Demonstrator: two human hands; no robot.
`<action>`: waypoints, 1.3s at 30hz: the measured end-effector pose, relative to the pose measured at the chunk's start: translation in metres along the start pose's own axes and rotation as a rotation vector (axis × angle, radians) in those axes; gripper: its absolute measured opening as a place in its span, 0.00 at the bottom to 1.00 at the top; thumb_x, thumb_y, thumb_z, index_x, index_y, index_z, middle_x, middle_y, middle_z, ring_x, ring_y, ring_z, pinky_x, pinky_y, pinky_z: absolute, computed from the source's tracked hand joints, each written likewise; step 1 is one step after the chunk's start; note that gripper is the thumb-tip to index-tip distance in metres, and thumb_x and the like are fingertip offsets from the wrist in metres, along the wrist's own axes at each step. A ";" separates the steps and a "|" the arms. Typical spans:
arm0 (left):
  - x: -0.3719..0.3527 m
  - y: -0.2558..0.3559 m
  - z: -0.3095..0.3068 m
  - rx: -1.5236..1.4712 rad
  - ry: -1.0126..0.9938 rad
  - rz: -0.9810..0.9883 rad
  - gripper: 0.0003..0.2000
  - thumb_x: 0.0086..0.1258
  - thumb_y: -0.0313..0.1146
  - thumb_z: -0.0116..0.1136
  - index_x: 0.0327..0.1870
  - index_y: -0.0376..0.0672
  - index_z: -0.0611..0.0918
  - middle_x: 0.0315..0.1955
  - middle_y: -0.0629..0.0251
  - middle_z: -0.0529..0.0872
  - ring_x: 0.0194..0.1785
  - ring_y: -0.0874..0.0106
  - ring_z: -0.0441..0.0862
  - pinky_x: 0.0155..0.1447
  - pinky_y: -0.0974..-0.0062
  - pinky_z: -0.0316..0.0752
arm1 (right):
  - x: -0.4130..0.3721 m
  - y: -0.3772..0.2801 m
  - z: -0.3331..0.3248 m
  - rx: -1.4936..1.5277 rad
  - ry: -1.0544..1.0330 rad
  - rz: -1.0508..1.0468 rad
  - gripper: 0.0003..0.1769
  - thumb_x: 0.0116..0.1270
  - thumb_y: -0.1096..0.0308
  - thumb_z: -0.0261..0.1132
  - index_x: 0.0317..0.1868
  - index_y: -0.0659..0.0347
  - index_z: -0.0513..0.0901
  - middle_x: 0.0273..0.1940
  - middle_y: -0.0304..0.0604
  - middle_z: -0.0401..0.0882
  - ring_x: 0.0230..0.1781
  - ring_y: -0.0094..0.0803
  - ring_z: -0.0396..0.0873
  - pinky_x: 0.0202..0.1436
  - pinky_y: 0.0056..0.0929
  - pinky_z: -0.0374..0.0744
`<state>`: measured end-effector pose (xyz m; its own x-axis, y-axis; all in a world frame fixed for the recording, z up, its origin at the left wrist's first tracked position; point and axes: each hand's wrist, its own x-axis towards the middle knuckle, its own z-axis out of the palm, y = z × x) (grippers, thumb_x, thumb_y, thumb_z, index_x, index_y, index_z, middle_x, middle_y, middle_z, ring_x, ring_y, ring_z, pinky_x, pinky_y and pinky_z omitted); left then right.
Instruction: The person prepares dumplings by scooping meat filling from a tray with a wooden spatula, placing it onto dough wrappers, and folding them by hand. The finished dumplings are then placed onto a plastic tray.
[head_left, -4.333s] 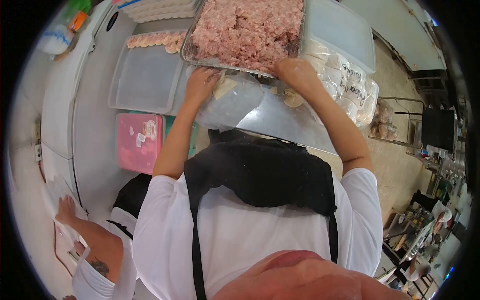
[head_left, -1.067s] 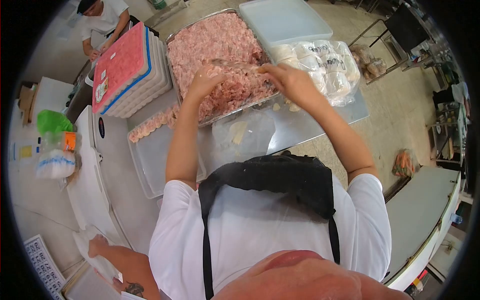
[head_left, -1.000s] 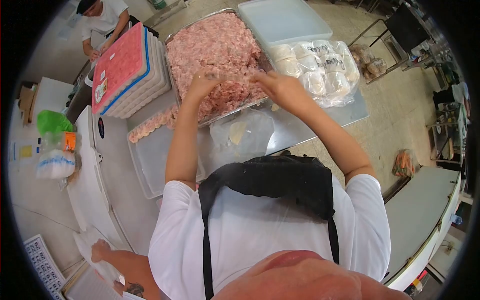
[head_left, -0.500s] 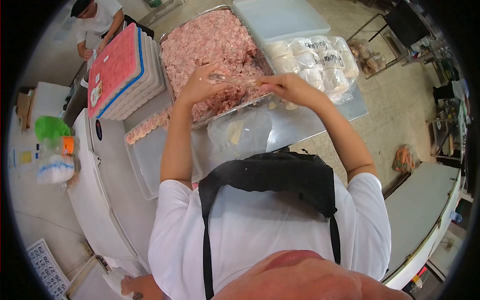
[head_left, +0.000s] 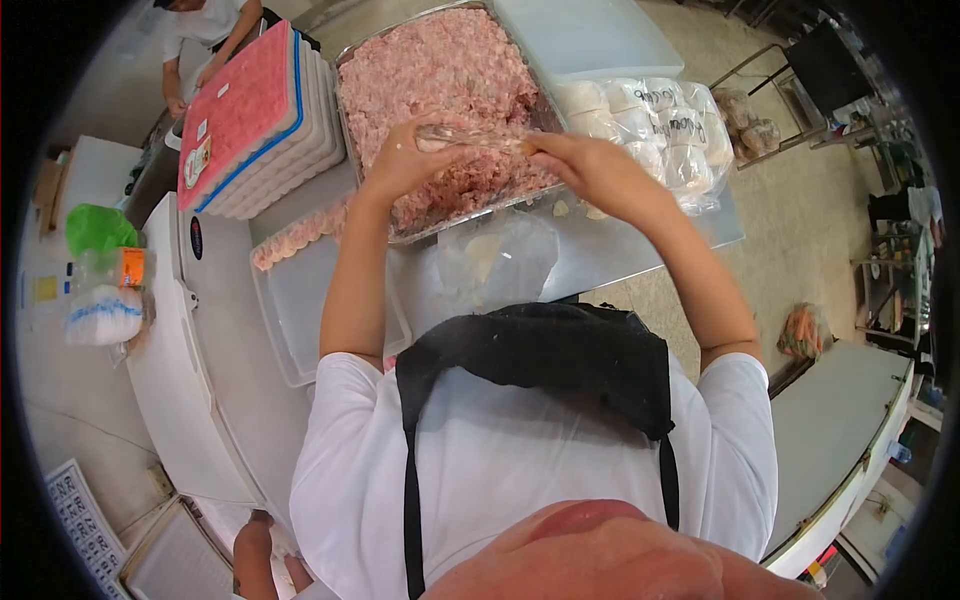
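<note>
Together, the left hand [head_left: 398,160] and right hand [head_left: 585,165] pinch opposite ends of a shiny clear strip [head_left: 470,138] over the metal tray [head_left: 480,218] of minced meat [head_left: 430,75]. Left of the tray stand stacked boxes [head_left: 240,120]; right of it, bagged white rounds [head_left: 655,140]; on its near side, a plastic sheet [head_left: 515,260] covers some tabletop [head_left: 600,250].

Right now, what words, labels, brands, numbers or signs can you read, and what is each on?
Nothing reads clearly enough to quote.
Clear bag: black handwriting, slanted, not legible.
Red lid: pale label, too small.
Pale panel: dark oval badge, too small.
Orange label, far left: blurred.
Printed sheet, lower left: rows of characters, too blurred.
</note>
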<state>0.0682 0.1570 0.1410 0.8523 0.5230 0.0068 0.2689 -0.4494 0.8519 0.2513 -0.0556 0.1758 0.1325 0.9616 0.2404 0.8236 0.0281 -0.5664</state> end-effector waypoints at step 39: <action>-0.148 -0.098 -0.008 0.531 0.512 -0.152 0.16 0.63 0.33 0.63 0.51 0.39 0.80 0.51 0.52 0.79 0.54 0.55 0.76 0.52 0.64 0.74 | 0.016 0.071 -0.034 -0.762 -0.359 0.119 0.16 0.67 0.58 0.59 0.30 0.63 0.83 0.31 0.51 0.81 0.35 0.48 0.81 0.37 0.45 0.77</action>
<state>-0.0877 0.1297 0.0609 0.5079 0.8204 0.2626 0.6578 -0.5662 0.4968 0.3303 -0.0477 0.1661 0.1646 0.9784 -0.1251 0.9787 -0.1462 0.1445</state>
